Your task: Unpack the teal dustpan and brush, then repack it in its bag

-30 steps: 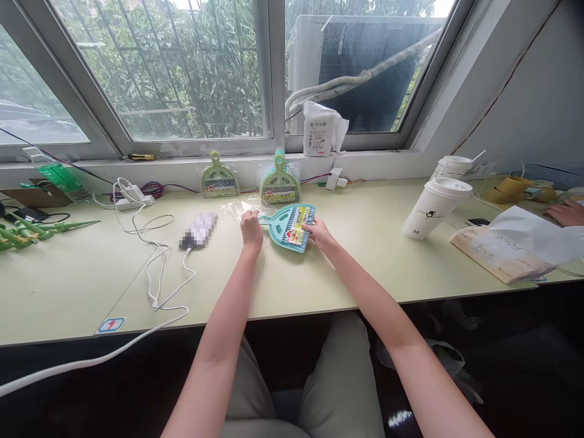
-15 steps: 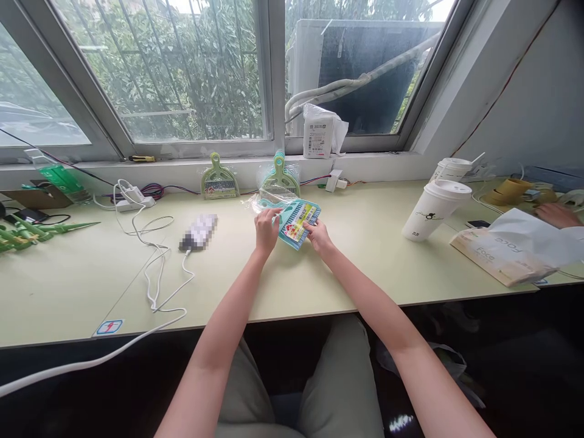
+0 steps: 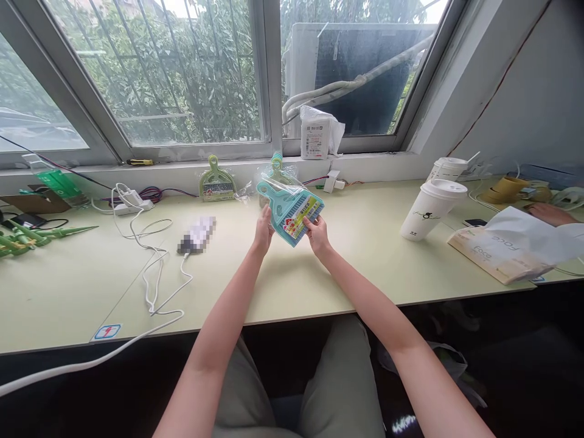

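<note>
Aloft, both hands gripping dustpan

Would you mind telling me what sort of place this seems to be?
Probably a shared office workbench by a window: a long pale desk below the window, a power strip with trailing cables, lidded paper cups, and another person's hand at the right.

This looks like an office or small workroom. A long pale desk stands under a wide window. Left of the fingers lie a power strip and white cables; to their right stand paper cups.
</note>
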A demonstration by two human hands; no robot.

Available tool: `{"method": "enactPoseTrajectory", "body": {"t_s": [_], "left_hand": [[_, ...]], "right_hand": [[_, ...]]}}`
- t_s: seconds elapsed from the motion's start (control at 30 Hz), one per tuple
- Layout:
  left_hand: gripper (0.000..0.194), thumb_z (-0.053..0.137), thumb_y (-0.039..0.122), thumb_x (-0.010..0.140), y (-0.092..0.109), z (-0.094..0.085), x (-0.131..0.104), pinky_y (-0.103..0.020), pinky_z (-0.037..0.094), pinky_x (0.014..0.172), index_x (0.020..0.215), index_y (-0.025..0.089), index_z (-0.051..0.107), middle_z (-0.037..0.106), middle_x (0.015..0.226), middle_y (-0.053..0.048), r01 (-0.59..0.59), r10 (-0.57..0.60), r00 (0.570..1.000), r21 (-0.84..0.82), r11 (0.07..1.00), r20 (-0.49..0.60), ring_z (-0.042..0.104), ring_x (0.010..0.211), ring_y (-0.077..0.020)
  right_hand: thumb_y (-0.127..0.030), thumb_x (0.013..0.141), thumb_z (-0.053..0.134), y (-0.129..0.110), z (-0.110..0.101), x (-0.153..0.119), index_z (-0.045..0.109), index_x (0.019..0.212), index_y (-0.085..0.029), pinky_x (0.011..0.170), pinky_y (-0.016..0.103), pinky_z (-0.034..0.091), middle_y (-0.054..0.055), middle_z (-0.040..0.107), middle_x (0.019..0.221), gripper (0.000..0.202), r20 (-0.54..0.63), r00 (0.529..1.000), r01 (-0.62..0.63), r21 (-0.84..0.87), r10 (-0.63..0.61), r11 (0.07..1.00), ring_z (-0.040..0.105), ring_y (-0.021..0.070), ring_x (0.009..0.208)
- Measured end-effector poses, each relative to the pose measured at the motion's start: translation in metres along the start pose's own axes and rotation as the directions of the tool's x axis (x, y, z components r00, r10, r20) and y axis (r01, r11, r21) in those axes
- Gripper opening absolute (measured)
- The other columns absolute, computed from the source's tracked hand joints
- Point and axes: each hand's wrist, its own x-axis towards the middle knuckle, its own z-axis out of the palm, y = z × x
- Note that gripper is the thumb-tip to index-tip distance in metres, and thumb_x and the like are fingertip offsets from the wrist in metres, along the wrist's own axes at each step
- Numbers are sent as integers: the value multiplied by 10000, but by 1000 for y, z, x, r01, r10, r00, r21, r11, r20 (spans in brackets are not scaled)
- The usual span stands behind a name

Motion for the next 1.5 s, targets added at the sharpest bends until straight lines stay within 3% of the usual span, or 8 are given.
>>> {"method": "enactPoseTrajectory", "body": {"t_s": [0.23, 0.4, 0.57, 0.87, 1.03, 1.13, 1.33, 1.5], "left_hand": [[467, 647, 390, 814, -15, 17, -13, -443, 405, 1053, 1225, 184, 562, 643, 1211, -85, 151, -97, 958, -188, 970, 268, 563, 1182, -264], [518, 679, 352, 792, -10, 17, -15, -453, 376, 1076, 1262, 176, 549, 645, 1212, -91, 98, -46, 973, -227, 969, 227, 555, 1196, -270], [554, 684, 341, 785, -8, 13, -14, -446, 390, 1060, 1295, 192, 528, 652, 1200, -82, 73, -24, 973, -206, 976, 228, 558, 1191, -270], [437, 632, 354, 824, -3, 20, -23, -469, 407, 1040, 1233, 209, 581, 569, 1323, -78, 265, -181, 884, -144, 953, 432, 499, 1252, -271], [402, 656, 329, 797, -8, 28, -22, -424, 372, 1079, 1167, 182, 608, 623, 1246, -73, 186, -126, 962, -247, 951, 241, 515, 1237, -259], [436, 669, 349, 780, -15, 33, -23, -429, 383, 1063, 1177, 184, 593, 605, 1275, -78, 167, -120, 974, -250, 954, 192, 515, 1235, -273], [532, 656, 454, 782, -23, 41, -31, -502, 345, 1047, 1259, 243, 553, 534, 1359, -115, 293, -254, 850, -12, 956, 462, 471, 1277, -311], [490, 622, 462, 804, -17, 31, -19, -466, 358, 1056, 1232, 234, 550, 542, 1346, -89, 124, -69, 955, -177, 976, 289, 434, 1307, -291]], "right_hand": [[-293, 748, 670, -7, 3, -7, 526, 1015, -221, 829, 292, 558, 60, 638, 1125, 312, -91, 993, 76, -55, -81, 996, 613, 173, 1050], [-315, 746, 683, -9, 7, -10, 554, 1020, -227, 831, 300, 561, 49, 659, 1081, 315, -99, 989, 102, -110, -113, 989, 633, 172, 1019], [-288, 707, 743, -9, 4, -4, 593, 874, -186, 813, 350, 586, 54, 689, 976, 247, -43, 999, -29, -85, 25, 996, 668, 191, 912], [-275, 717, 719, -18, 7, -6, 599, 876, -177, 817, 317, 581, 55, 686, 995, 222, -102, 994, 46, -41, -50, 998, 658, 189, 955], [-265, 712, 713, -16, 13, -13, 586, 875, -178, 811, 307, 578, 59, 688, 986, 224, -130, 988, 79, -27, -82, 996, 660, 188, 948], [-266, 711, 710, -14, 13, -14, 587, 875, -174, 801, 309, 579, 58, 695, 963, 225, -177, 982, 62, -30, -66, 998, 663, 186, 925], [-238, 722, 686, -21, 6, -9, 593, 914, -166, 804, 342, 584, 56, 704, 911, 226, -272, 960, 71, 33, -60, 997, 684, 188, 819], [-182, 755, 646, -21, 5, -9, 581, 935, -191, 861, 320, 573, 47, 692, 1024, 192, -237, 971, 44, 51, -31, 998, 675, 167, 923]]}}
